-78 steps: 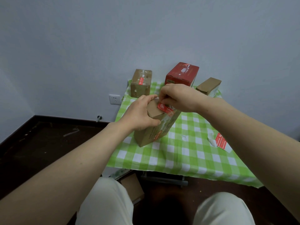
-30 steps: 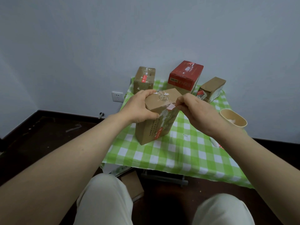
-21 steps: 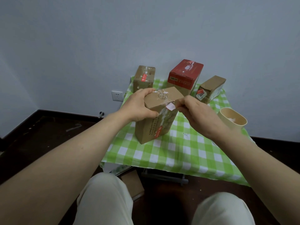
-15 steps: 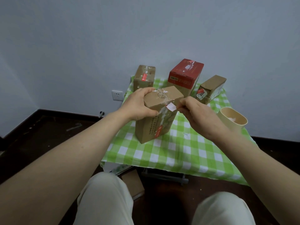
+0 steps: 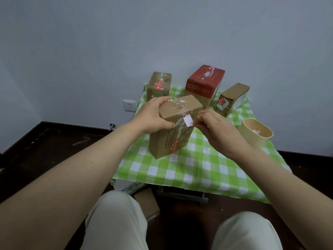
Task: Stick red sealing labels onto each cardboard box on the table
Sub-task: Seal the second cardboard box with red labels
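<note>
A tall brown cardboard box (image 5: 173,134) stands upright on the green checked tablecloth (image 5: 194,165). My left hand (image 5: 153,117) grips its top left edge. My right hand (image 5: 214,129) pinches a small label (image 5: 188,121) at the box's top right corner; its white back faces me and a bit of red shows at its upper end. A red label is stuck low on the box's front side. Behind stand a brown box with a red label (image 5: 159,85), a red-topped box (image 5: 205,83) and a small brown box (image 5: 233,98).
A tan round cup (image 5: 255,135) with white scraps inside sits at the table's right. A wall socket (image 5: 129,105) is on the wall to the left. Dark floor lies left of the table, and my knees are below its near edge.
My right hand moved from the top of the box to its right corner, where it now pinches the label with its white back showing. The left hand kept its grip.
</note>
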Demonstrator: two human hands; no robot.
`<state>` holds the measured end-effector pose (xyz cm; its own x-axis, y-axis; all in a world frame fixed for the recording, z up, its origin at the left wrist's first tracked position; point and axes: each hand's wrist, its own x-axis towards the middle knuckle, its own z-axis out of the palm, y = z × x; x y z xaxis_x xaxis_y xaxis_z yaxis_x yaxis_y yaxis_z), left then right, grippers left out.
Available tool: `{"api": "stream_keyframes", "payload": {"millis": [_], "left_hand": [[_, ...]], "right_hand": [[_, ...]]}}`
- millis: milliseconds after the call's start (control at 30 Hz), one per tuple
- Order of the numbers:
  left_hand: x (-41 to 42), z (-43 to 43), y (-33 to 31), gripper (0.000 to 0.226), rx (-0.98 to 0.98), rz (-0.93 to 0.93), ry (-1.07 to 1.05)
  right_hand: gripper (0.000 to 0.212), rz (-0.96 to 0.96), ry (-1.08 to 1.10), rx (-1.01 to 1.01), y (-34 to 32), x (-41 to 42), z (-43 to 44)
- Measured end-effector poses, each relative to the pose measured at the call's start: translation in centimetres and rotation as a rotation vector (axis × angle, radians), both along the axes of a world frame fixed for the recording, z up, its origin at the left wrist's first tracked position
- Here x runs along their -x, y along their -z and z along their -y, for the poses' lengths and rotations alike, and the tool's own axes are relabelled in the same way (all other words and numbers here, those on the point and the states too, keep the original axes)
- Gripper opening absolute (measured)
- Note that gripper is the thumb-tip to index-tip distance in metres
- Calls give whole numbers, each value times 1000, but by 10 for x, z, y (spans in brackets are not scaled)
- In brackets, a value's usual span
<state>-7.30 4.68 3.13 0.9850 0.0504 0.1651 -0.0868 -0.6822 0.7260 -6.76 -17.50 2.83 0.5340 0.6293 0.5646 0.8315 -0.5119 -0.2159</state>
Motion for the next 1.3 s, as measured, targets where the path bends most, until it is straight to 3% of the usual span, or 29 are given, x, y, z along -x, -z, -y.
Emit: {"api": "stream_keyframes", "payload": {"millis": [300,767,900,1000,1200,1300], "left_hand": [[-1,0,2,88,5,3,-6],[1,1,0,90,30,-18,0],[2,2,0,92,38,-21,2],[2,1,0,89,45,-21,2],[2,2,0,87,42,-22,7],[2,2,0,87,30,-23,5]], "right_hand": [[17,-19,-8,-102,11,5,-8],[26,-64,15,-211,28,8,-2],[12,-79,15,-278,25,11,-1],[4,-187,38,-364,24,11,0],[23,-428,71,-582,10,11,-4],[21,-512,67,-696,4,9,-8]]}}
